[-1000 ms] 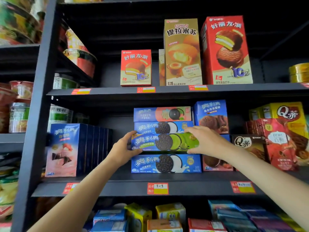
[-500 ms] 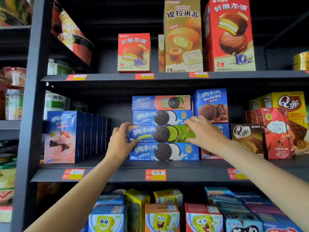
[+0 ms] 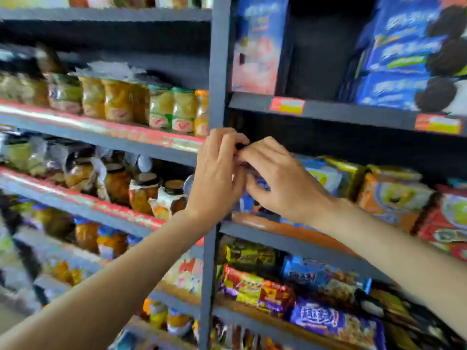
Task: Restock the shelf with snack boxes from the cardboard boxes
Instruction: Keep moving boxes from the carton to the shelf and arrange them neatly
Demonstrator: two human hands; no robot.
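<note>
The stack of blue cookie boxes (image 3: 394,72) lies on the shelf (image 3: 353,112) at the upper right, with neither hand on it. My left hand (image 3: 217,175) and my right hand (image 3: 280,178) meet lower down, in front of the grey shelf upright (image 3: 217,72), fingertips touching. My left hand's fingers are curled and its palm is hidden. The fingers of my right hand are apart and hold nothing that shows. A small dark spot sits between the fingertips; I cannot tell what it is. Behind the hands is a blue box (image 3: 250,203) on the lower shelf. The view is blurred.
A pink and blue box (image 3: 255,46) stands on the upper shelf just right of the upright. Yellow, orange and red snack boxes (image 3: 389,195) fill the shelf behind my right arm. Jars (image 3: 141,190) and bagged goods (image 3: 118,102) line the left bay. Snack bags (image 3: 257,286) lie below.
Both hands have left the green-banded cookie box in the stack and come down and left, meeting at the upright. The view has swung down and to the left.
</note>
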